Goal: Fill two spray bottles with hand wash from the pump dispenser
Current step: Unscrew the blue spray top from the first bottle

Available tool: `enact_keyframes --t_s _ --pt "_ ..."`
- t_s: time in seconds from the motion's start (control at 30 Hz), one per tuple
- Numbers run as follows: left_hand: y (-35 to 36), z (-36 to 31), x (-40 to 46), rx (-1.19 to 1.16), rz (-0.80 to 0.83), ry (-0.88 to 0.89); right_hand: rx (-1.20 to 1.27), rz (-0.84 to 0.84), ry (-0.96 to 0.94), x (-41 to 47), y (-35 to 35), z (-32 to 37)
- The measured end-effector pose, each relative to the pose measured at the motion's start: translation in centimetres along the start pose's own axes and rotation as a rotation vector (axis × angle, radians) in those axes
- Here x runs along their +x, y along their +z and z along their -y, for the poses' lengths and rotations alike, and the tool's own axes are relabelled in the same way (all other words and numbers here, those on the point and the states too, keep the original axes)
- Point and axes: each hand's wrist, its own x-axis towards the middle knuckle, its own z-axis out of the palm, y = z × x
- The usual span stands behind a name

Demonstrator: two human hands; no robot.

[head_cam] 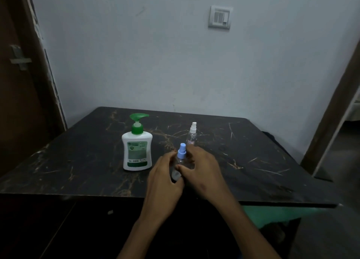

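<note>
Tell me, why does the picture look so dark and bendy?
Head view: dim room light leaves the table murky; the wide lens bends the door frame at the left edge; the blue-capped spray bottle between both hands looks slightly blurred.

No text can be read with certainty. The pump dispenser (137, 149), near the table's (253, 161) left edge, carries a green label with blurred print. The white-capped spray bottle (191, 135) bears a small sticker, its marks too small to read.

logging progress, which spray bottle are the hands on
The blue-capped spray bottle, nearest the camera, gripped by the left hand and right hand. The white-capped spray bottle stands untouched behind.
</note>
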Motion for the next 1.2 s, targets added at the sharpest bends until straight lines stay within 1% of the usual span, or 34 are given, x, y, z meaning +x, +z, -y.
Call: enact_keyframes --t_s 0.1,0.2,0.27,0.4,0.47,0.53,0.67,1.03,1.2 --pt "0.1 0.2 0.0 -0.012 0.015 0.008 -0.008 0.025 0.014 -0.4 -0.5 0.4" --pt "0.0 0.4 -0.1 -0.063 -0.001 -0.02 0.006 0.085 -0.009 -0.7 -1.0 0.8" --pt "-0.2 0.5 -0.1 -0.087 -0.01 -0.026 -0.017 0.094 -0.025 -0.6 -1.4 1.0" --pt "-0.1 0.3 -0.1 -0.089 0.001 0.016 -0.164 0.113 -0.063 1.0 -2.6 1.8" --pt "-0.1 0.3 -0.1 -0.115 0.004 -0.003 -0.257 0.163 -0.062 2.0 -3.1 2.4" --pt "-0.1 0.5 0.0 -0.128 0.014 -0.039 -0.299 0.189 -0.073 2.9 -3.2 2.8" --pt "-0.2 0.5 0.0 -0.135 0.024 -0.09 -0.334 0.208 -0.107 3.9 -3.0 3.1" --pt "-0.1 0.5 0.0 -0.174 0.022 -0.107 -0.404 0.315 -0.155 5.0 -2.8 3.0" --pt "0.0 0.6 0.1 -0.199 0.036 -0.135 -0.421 0.336 -0.172 5.1 -2.7 3.2"
